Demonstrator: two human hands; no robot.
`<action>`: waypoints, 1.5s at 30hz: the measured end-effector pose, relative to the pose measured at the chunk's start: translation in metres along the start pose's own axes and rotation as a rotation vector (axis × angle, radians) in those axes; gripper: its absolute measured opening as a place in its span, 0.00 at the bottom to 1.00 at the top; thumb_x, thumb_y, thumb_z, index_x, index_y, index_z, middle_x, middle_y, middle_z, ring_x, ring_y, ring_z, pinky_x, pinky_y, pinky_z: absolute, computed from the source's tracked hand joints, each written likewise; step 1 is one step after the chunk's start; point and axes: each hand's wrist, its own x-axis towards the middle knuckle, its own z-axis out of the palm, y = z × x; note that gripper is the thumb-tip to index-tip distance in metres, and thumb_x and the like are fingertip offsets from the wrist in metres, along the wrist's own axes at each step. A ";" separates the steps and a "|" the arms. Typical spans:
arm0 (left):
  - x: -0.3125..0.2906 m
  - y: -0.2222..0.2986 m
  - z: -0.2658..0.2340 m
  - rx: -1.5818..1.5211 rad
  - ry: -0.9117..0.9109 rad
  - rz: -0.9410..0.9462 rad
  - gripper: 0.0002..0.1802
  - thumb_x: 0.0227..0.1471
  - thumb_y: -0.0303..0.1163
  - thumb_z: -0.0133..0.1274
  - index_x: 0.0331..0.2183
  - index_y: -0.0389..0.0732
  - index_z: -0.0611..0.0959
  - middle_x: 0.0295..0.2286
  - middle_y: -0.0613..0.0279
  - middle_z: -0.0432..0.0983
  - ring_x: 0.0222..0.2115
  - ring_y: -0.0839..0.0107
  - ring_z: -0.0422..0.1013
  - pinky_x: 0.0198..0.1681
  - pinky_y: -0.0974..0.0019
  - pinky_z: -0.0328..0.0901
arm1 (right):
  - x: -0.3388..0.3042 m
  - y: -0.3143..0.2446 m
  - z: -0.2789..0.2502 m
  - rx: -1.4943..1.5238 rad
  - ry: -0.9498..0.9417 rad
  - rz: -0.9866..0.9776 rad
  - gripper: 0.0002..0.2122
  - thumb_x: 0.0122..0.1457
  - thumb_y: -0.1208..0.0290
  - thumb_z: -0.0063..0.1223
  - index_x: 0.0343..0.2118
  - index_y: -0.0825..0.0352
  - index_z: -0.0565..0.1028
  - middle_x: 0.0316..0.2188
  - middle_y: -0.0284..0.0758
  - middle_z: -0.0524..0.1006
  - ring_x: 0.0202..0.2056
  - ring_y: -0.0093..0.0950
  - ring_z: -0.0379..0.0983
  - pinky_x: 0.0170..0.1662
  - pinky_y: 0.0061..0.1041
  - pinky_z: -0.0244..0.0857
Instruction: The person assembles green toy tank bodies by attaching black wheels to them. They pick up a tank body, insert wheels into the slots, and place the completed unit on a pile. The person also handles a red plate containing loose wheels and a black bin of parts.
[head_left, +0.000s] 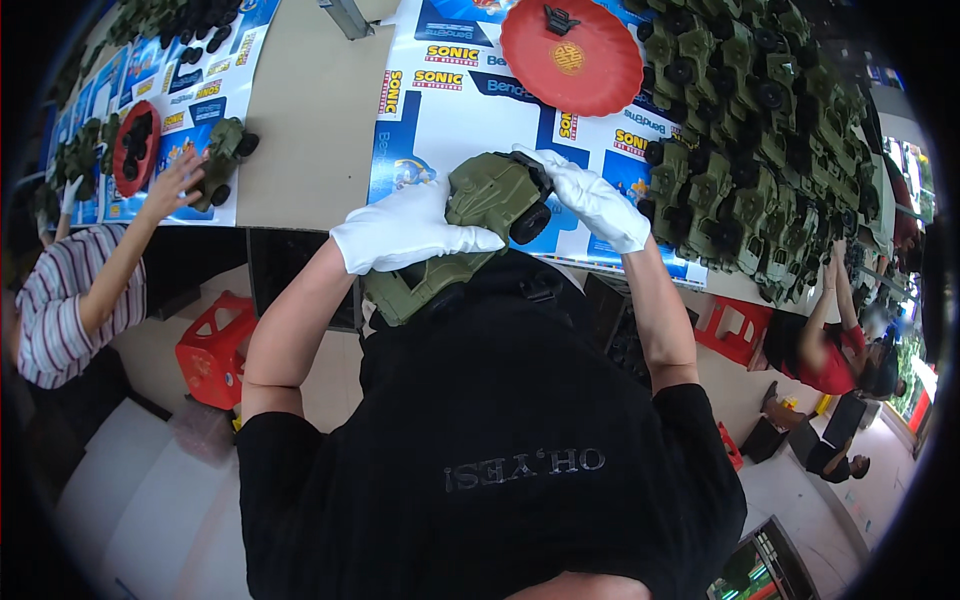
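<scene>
Near printed sheeting, left fingers and right fingers hold a green toy truck, its middle partly hidden.

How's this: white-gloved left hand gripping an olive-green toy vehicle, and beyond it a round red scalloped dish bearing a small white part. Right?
Not quite: the head view shows the small part on the dish is black, not white. The rest holds: the left hand grips the toy vehicle, with the dish beyond it.

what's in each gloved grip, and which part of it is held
A green toy vehicle: the left grip spans its middle; the right grip is on the black part at its far end.
</scene>
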 end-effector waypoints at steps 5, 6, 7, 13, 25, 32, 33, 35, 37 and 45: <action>0.005 -0.001 -0.004 -0.144 -0.103 0.018 0.57 0.40 0.64 0.60 0.47 0.15 0.65 0.40 0.38 0.73 0.42 0.58 0.72 0.46 0.64 0.66 | 0.002 0.006 0.005 0.334 0.088 0.099 0.27 0.63 0.54 0.46 0.58 0.69 0.65 0.57 0.35 0.66 0.57 0.26 0.61 0.60 0.26 0.51; 0.005 -0.002 -0.004 -0.212 -0.122 0.068 0.56 0.40 0.63 0.60 0.47 0.15 0.66 0.39 0.39 0.73 0.41 0.60 0.72 0.45 0.65 0.66 | 0.003 0.011 0.005 0.367 0.074 0.072 0.29 0.61 0.52 0.48 0.58 0.69 0.65 0.57 0.35 0.67 0.55 0.25 0.63 0.58 0.26 0.54; 0.005 -0.002 -0.003 -0.279 -0.141 0.119 0.54 0.41 0.62 0.60 0.46 0.14 0.67 0.39 0.40 0.74 0.40 0.61 0.72 0.44 0.65 0.67 | 0.004 0.014 0.005 0.399 0.061 0.044 0.30 0.60 0.50 0.50 0.58 0.69 0.65 0.57 0.35 0.67 0.53 0.25 0.64 0.57 0.26 0.57; -0.007 0.014 -0.008 -0.322 -0.134 0.077 0.47 0.43 0.55 0.64 0.45 0.20 0.68 0.35 0.49 0.74 0.37 0.67 0.72 0.42 0.66 0.66 | 0.002 0.013 0.006 0.243 0.046 -0.061 0.27 0.62 0.55 0.48 0.58 0.69 0.65 0.57 0.36 0.65 0.58 0.27 0.60 0.61 0.25 0.50; -0.010 0.027 0.018 0.548 0.449 0.249 0.38 0.32 0.37 0.67 0.47 0.42 0.72 0.30 0.52 0.76 0.34 0.49 0.73 0.42 0.55 0.67 | 0.010 -0.025 0.033 0.193 0.525 0.189 0.23 0.63 0.50 0.45 0.28 0.68 0.80 0.23 0.25 0.74 0.28 0.14 0.65 0.36 0.15 0.59; -0.009 0.025 0.036 0.643 0.478 0.441 0.28 0.31 0.31 0.63 0.38 0.37 0.71 0.29 0.53 0.71 0.31 0.57 0.70 0.37 0.60 0.61 | 0.005 -0.024 0.056 0.518 0.625 0.339 0.25 0.62 0.46 0.44 0.31 0.68 0.76 0.27 0.29 0.74 0.31 0.17 0.69 0.40 0.17 0.64; -0.010 0.022 0.045 0.616 0.509 0.480 0.27 0.31 0.30 0.62 0.38 0.37 0.71 0.29 0.54 0.70 0.30 0.58 0.70 0.36 0.60 0.61 | 0.000 -0.020 0.058 0.536 0.617 0.382 0.25 0.62 0.46 0.44 0.34 0.70 0.77 0.29 0.30 0.76 0.31 0.19 0.71 0.42 0.18 0.66; -0.015 0.021 0.054 0.614 0.544 0.520 0.26 0.31 0.28 0.61 0.37 0.37 0.71 0.28 0.55 0.70 0.29 0.58 0.69 0.34 0.60 0.60 | -0.011 -0.012 0.064 0.515 0.649 0.317 0.24 0.63 0.48 0.45 0.34 0.71 0.76 0.29 0.31 0.76 0.31 0.18 0.71 0.40 0.19 0.66; -0.020 0.024 0.057 0.666 0.550 0.526 0.26 0.30 0.27 0.60 0.37 0.37 0.71 0.28 0.56 0.70 0.29 0.58 0.68 0.33 0.60 0.60 | -0.019 0.004 0.075 0.479 0.675 0.157 0.23 0.63 0.50 0.45 0.34 0.71 0.76 0.28 0.30 0.76 0.29 0.18 0.70 0.38 0.20 0.67; -0.002 0.018 0.051 0.669 0.572 0.672 0.26 0.34 0.30 0.58 0.41 0.37 0.72 0.32 0.55 0.71 0.34 0.56 0.69 0.36 0.57 0.61 | -0.015 0.024 0.083 0.472 0.824 0.070 0.19 0.64 0.58 0.46 0.24 0.69 0.77 0.22 0.23 0.74 0.25 0.11 0.65 0.29 0.15 0.60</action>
